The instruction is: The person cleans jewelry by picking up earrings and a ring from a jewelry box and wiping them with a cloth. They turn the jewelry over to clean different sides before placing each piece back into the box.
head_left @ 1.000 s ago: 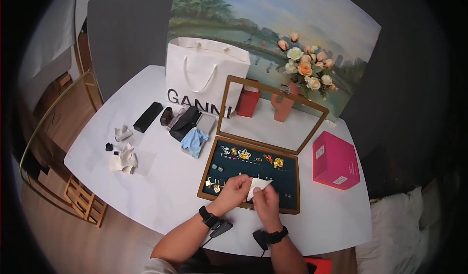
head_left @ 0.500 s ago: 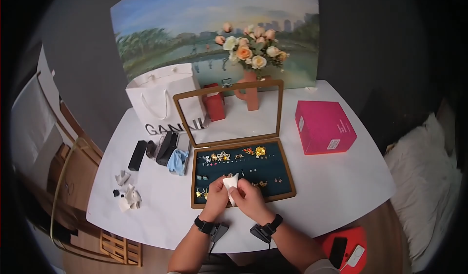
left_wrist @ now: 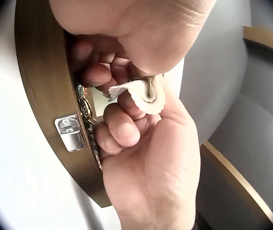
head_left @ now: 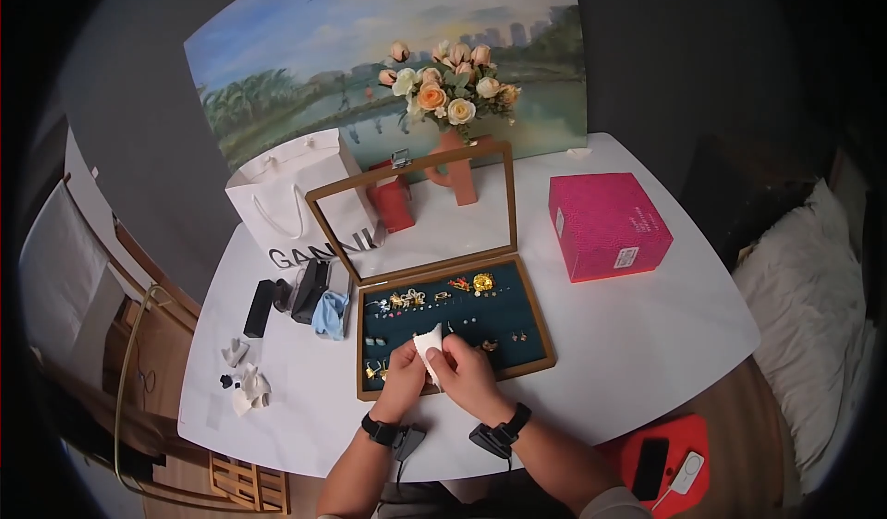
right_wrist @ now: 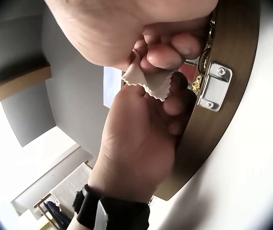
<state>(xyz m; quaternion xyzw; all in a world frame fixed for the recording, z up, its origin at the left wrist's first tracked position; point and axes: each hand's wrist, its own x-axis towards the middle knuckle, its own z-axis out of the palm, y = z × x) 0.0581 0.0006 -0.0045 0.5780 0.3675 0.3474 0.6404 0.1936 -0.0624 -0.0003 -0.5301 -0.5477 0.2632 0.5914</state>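
Observation:
Above the front edge of an open wooden jewellery case (head_left: 517,368), both hands pinch a small white cloth with a zigzag edge (head_left: 428,343). The left hand (head_left: 402,378) has its fingers curled at the cloth's left side. From the right, the right hand (head_left: 469,376) grips it with thumb and fingers. In the left wrist view the cloth (left_wrist: 150,99) is folded over between the hands; in the right wrist view it (right_wrist: 148,82) hangs between the fingertips. Whether anything lies inside the cloth cannot be told. Gold pieces (head_left: 483,282) and earrings lie on the case's dark green lining.
Behind the case stand a white paper bag (head_left: 305,205), a red box (head_left: 395,207) and a vase of flowers (head_left: 462,177). A pink box (head_left: 605,223) is at the right. Leftward lie a black case (head_left: 259,308), a blue cloth (head_left: 330,316) and crumpled white pieces (head_left: 250,390).
The head view has turned, so the table and its things appear further left. Both hands still hold the white cloth over the case, now with its folded end pointing up.

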